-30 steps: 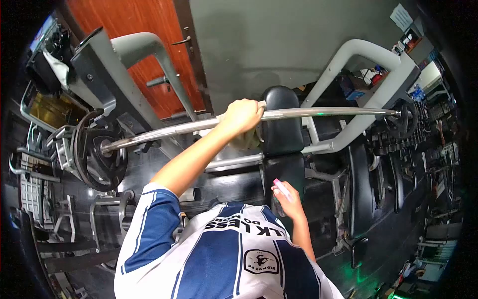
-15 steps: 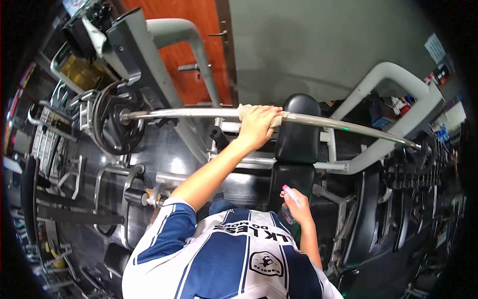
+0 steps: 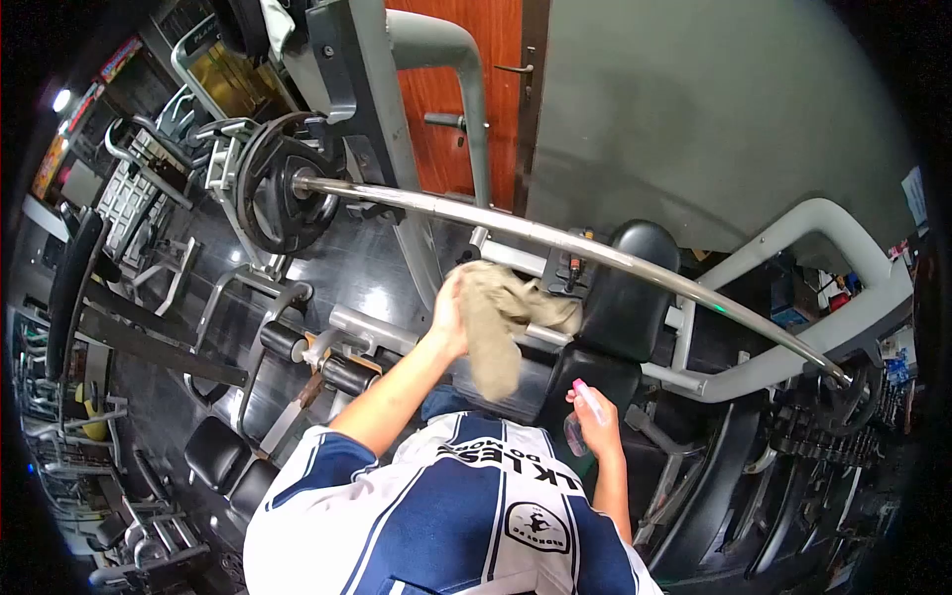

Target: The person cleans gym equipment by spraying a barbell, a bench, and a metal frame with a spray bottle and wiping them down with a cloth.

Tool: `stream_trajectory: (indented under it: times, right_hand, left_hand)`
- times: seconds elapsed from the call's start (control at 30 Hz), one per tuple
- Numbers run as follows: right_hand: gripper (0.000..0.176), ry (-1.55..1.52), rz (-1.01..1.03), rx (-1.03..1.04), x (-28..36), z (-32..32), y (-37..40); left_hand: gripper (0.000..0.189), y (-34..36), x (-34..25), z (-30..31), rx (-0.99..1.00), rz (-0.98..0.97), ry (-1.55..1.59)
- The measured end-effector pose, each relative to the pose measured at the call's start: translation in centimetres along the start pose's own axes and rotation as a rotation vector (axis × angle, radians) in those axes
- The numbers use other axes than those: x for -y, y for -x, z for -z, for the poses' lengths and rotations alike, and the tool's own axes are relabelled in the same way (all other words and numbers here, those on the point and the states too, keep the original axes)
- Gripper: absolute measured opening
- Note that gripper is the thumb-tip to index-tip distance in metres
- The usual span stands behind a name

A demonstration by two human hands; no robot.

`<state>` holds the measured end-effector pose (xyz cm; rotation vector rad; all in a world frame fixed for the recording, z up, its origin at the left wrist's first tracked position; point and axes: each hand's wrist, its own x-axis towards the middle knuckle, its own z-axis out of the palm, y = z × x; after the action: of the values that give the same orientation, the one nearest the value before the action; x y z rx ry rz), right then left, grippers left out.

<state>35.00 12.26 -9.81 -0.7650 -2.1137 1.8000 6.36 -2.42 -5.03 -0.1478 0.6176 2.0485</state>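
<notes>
My left hand grips a beige cloth, which hangs loosely below the bar, with one end draping down. The barbell rests across the rack at a slant in the view, and nothing touches its shiny shaft from my side. In my right hand is a clear spray bottle with a pink top, held close to my body. The fingers wrap round its neck, and its lower part is partly hidden by the hand.
Black plates sit on the barbell's left end, and more at the right end. Behind the bar stands a padded bench between grey rack frames. A wooden door and grey wall are beyond. Gym machines fill the left side.
My left hand has come off the bar with the cloth and moved down toward me. The cloth now hangs open. The whole view has tilted and shifted; my right hand still holds the spray bottle.
</notes>
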Motion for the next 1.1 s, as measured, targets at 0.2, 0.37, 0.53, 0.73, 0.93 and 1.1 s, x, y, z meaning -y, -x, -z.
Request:
stream_trajectory:
  times: [0.2, 0.37, 0.53, 0.73, 0.93, 1.1]
  right_hand:
    - [0.032, -0.028, -0.044, -0.023, 0.1, -1.6, -0.6]
    - [0.035, 0.171, -0.121, 0.066, 1.8, -3.3, -2.1]
    - [0.027, 0.358, 0.033, -0.024, 4.1, -7.1, -2.9]
    - [0.021, 0.286, -0.023, -0.147, 3.3, -9.2, -3.0]
    - [0.021, 0.294, -0.093, -0.169, 6.4, -11.5, -5.6]
    - [0.022, 0.372, 0.129, -0.025, 10.0, -16.5, -10.5]
  left_hand:
    - [0.046, 1.9, -5.5, 2.2, -0.102, -0.389, 0.092]
    - [0.049, -2.5, -12.6, -1.0, -0.269, -0.515, 0.113]
    - [0.05, -6.7, -12.6, -0.7, -0.145, -0.403, 0.193]
    - [0.052, -7.0, -8.7, 0.0, 0.154, 0.11, 0.043]
    - [0.074, -4.2, -7.6, 10.0, -0.174, 0.374, -0.178]
    - [0.076, -2.4, -10.4, 21.7, -0.244, 0.516, 0.012]
